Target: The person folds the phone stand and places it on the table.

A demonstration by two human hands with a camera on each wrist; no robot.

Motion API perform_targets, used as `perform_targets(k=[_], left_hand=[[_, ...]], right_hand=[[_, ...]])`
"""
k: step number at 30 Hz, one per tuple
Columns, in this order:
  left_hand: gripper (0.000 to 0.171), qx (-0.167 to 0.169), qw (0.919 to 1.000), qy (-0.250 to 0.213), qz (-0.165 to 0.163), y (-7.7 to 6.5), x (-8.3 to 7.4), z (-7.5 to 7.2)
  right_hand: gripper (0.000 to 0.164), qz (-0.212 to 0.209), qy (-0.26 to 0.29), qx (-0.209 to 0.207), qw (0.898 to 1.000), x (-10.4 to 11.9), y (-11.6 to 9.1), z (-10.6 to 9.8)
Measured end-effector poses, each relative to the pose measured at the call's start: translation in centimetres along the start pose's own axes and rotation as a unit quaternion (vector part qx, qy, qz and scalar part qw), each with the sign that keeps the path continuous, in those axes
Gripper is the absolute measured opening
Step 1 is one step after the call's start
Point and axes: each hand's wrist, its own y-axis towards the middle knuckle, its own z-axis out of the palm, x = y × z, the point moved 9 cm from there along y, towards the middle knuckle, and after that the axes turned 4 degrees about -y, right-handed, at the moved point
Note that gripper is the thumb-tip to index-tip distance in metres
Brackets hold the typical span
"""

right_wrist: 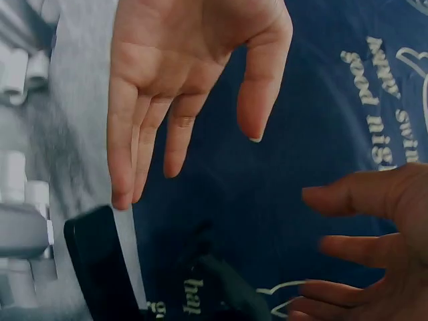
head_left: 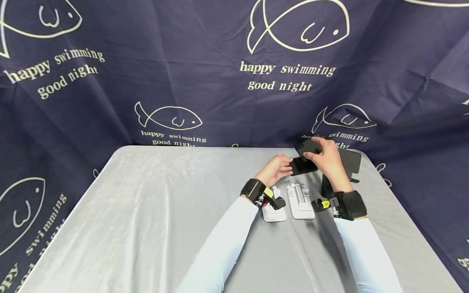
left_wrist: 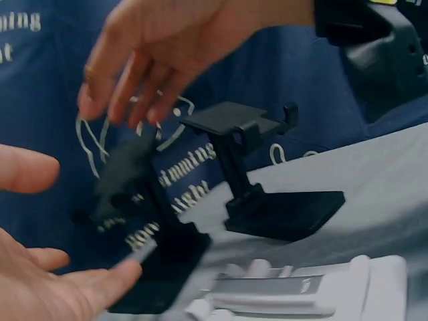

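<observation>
1. Because two black phone stands sit close together at the far right of the counter, both hands meet there: the nearer black stand lies between them, and the second black stand stands upright just behind it on its own flat base.
2. The left hand lies palm-up beside the nearer stand's base, its grip released, fingers straight; the wrist view shows a fingertip near the base, but contact cannot be told.
3. The right hand hangs over the stand's top plate, fingers spread and pointing down, holding nothing that shows.
4. Two white folded stands lie flat on the counter nearer the person, beneath the wrists, apart from the black pair.
</observation>
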Motion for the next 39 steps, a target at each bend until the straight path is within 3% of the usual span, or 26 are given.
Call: perform_targets(k=[5,8,12,18,21,26,32,35,39], left_hand=[[0.021,0.005,0.9943,-0.107,0.001,1.3,0.8,1.4],[0.033,0.008,0.9864,-0.164,0.007,1.9,1.0,2.2],[0.049,0.016,0.9792,-0.202,0.003,2.3,1.6,2.9],[0.008,0.006,0.9686,-0.248,0.017,2.7,1.9,2.8],[0.010,0.002,0.9657,-0.258,0.026,2.9,1.9,2.9],[0.016,0.007,0.9630,-0.268,0.031,3.3,2.0,3.2],[0.027,0.009,0.9623,-0.270,0.030,3.7,2.3,3.4],[0.026,0.009,0.9623,-0.271,0.028,3.8,2.4,3.4],[0.035,0.009,0.9615,-0.273,0.029,3.7,2.5,3.4]], right_hand=[[0.080,0.034,0.020,-0.016,0.999,-1.9,1.4,0.2],[0.086,0.053,0.031,-0.016,0.998,-3.0,1.9,0.6],[0.086,0.086,0.037,-0.036,0.995,-4.2,2.2,0.4],[0.080,0.113,0.069,-0.052,0.990,-5.6,3.0,0.7],[0.075,0.128,0.101,-0.065,0.984,-6.2,3.1,1.0],[0.068,0.190,0.176,-0.096,0.961,-7.7,3.1,1.7],[0.058,0.252,0.306,-0.129,0.909,-9.2,3.2,3.4],[0.053,0.257,0.331,-0.161,0.894,-9.7,3.1,3.7],[0.047,0.238,0.359,-0.189,0.882,-9.9,3.1,4.1]])
